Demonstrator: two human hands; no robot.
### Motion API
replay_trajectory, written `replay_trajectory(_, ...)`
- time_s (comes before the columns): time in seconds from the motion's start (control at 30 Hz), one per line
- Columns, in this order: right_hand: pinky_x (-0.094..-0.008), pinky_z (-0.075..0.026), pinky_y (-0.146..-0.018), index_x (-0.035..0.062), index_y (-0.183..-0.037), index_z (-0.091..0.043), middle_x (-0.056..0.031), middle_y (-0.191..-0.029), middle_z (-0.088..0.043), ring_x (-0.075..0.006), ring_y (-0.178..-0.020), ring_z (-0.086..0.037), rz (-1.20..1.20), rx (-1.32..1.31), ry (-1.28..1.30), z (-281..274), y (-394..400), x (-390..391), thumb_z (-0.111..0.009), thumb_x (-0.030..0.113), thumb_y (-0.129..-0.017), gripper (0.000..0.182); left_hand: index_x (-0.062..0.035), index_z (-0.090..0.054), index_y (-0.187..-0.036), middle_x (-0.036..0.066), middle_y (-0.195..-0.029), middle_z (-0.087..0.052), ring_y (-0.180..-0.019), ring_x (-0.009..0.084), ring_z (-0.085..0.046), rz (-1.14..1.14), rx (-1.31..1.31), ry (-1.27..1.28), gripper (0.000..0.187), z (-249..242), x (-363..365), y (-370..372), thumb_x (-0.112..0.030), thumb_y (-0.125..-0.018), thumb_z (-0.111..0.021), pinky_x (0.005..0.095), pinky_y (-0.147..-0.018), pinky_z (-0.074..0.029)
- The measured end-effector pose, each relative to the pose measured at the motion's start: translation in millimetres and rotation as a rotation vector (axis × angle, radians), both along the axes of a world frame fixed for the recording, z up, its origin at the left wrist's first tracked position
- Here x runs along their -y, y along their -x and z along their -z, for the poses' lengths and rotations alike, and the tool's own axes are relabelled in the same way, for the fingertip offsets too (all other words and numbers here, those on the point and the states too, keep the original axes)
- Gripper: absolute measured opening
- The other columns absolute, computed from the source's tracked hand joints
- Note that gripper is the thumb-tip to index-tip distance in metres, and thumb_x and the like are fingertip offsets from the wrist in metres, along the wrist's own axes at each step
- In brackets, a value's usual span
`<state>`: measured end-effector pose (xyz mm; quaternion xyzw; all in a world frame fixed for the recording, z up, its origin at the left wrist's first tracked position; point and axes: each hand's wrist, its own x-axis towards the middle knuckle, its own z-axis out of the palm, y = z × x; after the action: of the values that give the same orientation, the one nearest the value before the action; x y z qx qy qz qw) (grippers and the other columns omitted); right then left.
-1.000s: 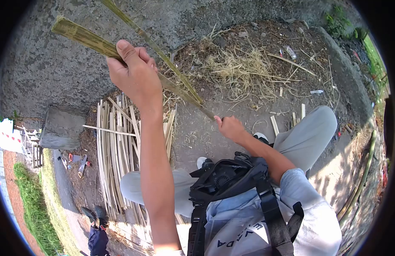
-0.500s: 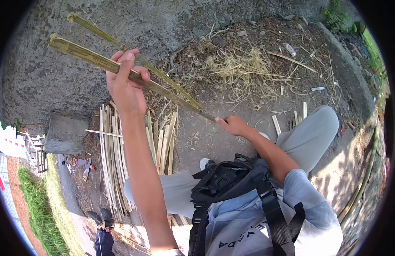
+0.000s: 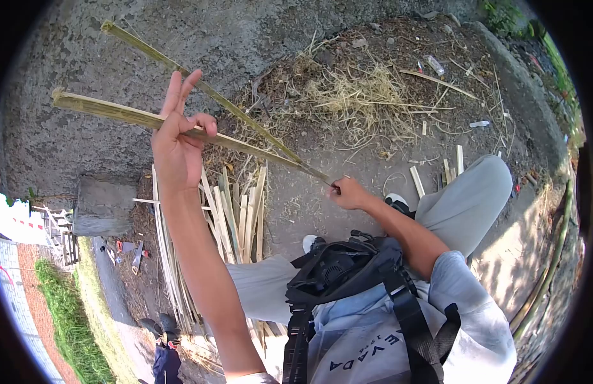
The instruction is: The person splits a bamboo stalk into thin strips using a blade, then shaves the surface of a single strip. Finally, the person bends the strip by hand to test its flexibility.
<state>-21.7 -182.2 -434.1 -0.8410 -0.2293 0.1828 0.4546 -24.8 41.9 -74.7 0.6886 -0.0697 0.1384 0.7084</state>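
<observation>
A long bamboo strip is split into two arms that fork apart toward the upper left. My left hand [image 3: 181, 137] holds the lower bamboo arm [image 3: 107, 110] between thumb and curled fingers, with two fingers stretched upward. Behind those fingertips runs the upper bamboo arm [image 3: 235, 110], thin and greenish. Both arms meet in a narrow greyish end close to my right hand [image 3: 349, 193], which is closed around it. A small dark piece shows at that fist; I cannot tell what it is.
Pale bamboo slats [image 3: 245, 224] lie in a bundle beside my left leg. Shavings [image 3: 367, 96] are heaped ahead, near a plastic bottle [image 3: 436, 65]. A concrete block [image 3: 104, 206] stands at left, with tools [image 3: 137, 257] behind it. Another person [image 3: 165, 358] is at the lower left.
My left hand has shifted slightly left and down, and two of its fingers have straightened. The lower arm has swung down, widening the fork. My right hand stays nearly in place.
</observation>
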Motion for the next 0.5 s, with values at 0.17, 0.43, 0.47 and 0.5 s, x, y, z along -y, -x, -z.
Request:
replay_trajectory(0.17,-0.0463,-0.051,-0.065,-0.0021,-0.086,-0.068,-0.0226,-0.074,-0.066,-0.0401,-0.068,-0.064,0.115,0.120,0.099,31,-8,18,-0.065,0.036,-0.086,0.039,0.0047,0.003,-0.153,0.023,-0.136,-0.049,-0.066,0.0172,-0.056,0.037,-0.046,-0.021,0.088,-3,20,3,-0.001,-0.077,-0.040,0.0283,-0.064,-0.049)
replay_trajectory(0.43,-0.0490,-0.051,-0.069,-0.0023,-0.085,-0.070,-0.0248,-0.073,-0.065,-0.0430,-0.072,-0.065,0.024,-0.087,0.098,-52,5,11,-0.061,0.045,-0.090,0.048,0.0012,0.007,-0.154,0.028,-0.131,-0.049,-0.055,0.0125,-0.042,-0.002,-0.034,0.048,0.099,1,14,16,-0.002,-0.068,-0.042,0.0249,-0.053,-0.038)
replay_trajectory(0.47,-0.0491,-0.051,-0.069,-0.0026,-0.084,-0.070,-0.0254,-0.073,-0.065,-0.0433,-0.072,-0.065,0.022,-0.096,0.099,-64,9,12,-0.061,0.045,-0.090,0.049,0.0007,0.007,-0.154,0.028,-0.131,-0.048,-0.053,0.0119,-0.041,-0.016,-0.037,0.057,0.101,2,12,20,-0.002,-0.067,-0.042,0.0247,-0.052,-0.036)
replay_trajectory(0.5,-0.0494,-0.051,-0.068,-0.0027,-0.084,-0.070,-0.0256,-0.073,-0.065,-0.0432,-0.071,-0.065,0.001,-0.085,0.105,-67,9,12,-0.061,0.043,-0.090,0.047,0.0003,0.007,-0.154,0.030,-0.131,-0.047,-0.052,0.0120,-0.040,0.007,-0.036,0.074,0.102,3,11,23,-0.002,-0.065,-0.042,0.0243,-0.050,-0.035)
